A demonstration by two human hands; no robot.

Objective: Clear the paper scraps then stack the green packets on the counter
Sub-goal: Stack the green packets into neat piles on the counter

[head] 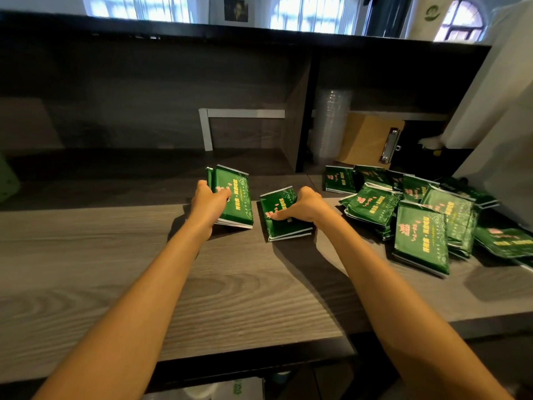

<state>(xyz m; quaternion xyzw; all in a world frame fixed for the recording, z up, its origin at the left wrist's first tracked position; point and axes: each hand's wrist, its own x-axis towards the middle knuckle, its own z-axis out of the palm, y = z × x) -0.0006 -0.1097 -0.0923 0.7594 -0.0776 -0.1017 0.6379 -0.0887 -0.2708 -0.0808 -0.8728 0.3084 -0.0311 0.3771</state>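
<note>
Mid-stacking, my left hand [209,203] gripped a tilted bundle of glossy green foil packets [235,194]; my right hand [305,207] clasped a second bundle [288,230] on the grey woodgrain counter [230,284]. Next, I reckoned, both needed merging squarely.

Two hands show, the left hand [206,203] and the right hand [305,207]. The green packets form three groups: a left bundle [236,203] of at least two, a right bundle [284,228] of about two, and a heap [421,238] with at least nine faces showing and more hidden beneath. There is one clipboard [366,140] and one stack of clear cups [331,125], too blurred to count.
</note>
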